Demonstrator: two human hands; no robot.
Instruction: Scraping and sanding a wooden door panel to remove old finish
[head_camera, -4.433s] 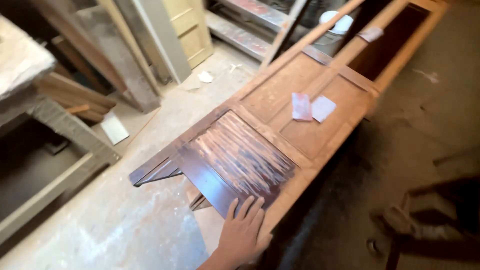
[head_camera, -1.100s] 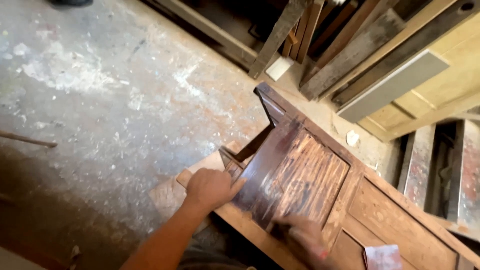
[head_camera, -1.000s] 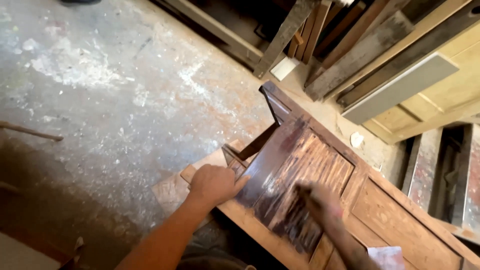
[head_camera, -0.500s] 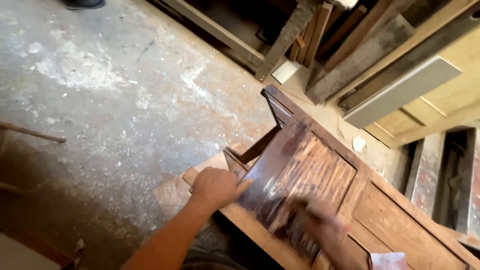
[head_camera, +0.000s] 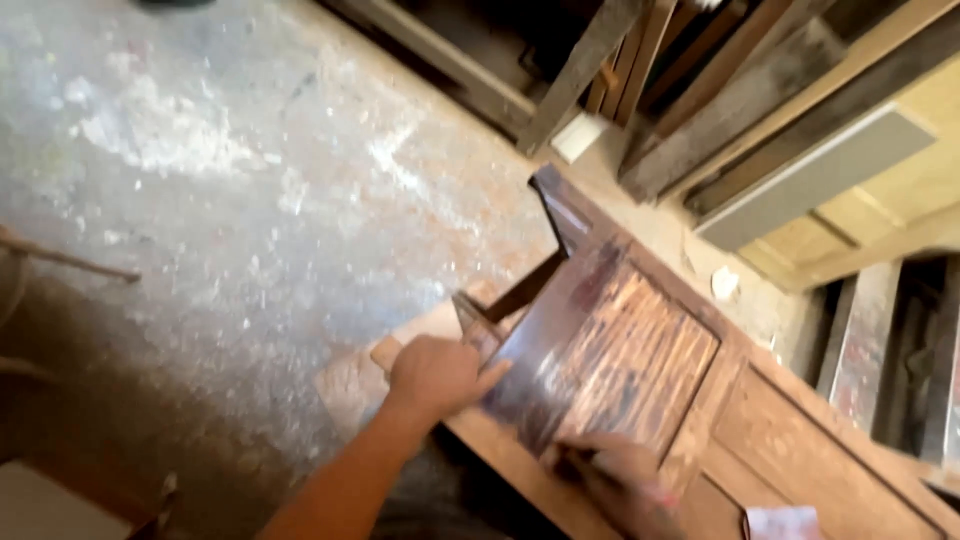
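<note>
A long wooden door (head_camera: 790, 440) lies flat, raised above the floor. Its near panel (head_camera: 620, 350) is dark varnish with pale streaks rubbed through. My left hand (head_camera: 435, 375) grips the door's end edge beside that panel, fingers curled on the wood. My right hand (head_camera: 615, 478), blurred, presses down on the panel's lower corner with a reddish piece of sandpaper mostly hidden under it. A second, pale pink sandpaper piece (head_camera: 782, 522) lies loose on the bare wood further along the door.
Dusty concrete floor (head_camera: 250, 200) spreads to the left. A flat board (head_camera: 350, 385) sits under the door's end. Planks and door frames (head_camera: 700, 90) lean at the upper right. A thin stick (head_camera: 60, 258) lies at the left edge.
My right hand has slid back and forth over the dark panel and now sits at its lower corner. My left hand has stayed on the door's end.
</note>
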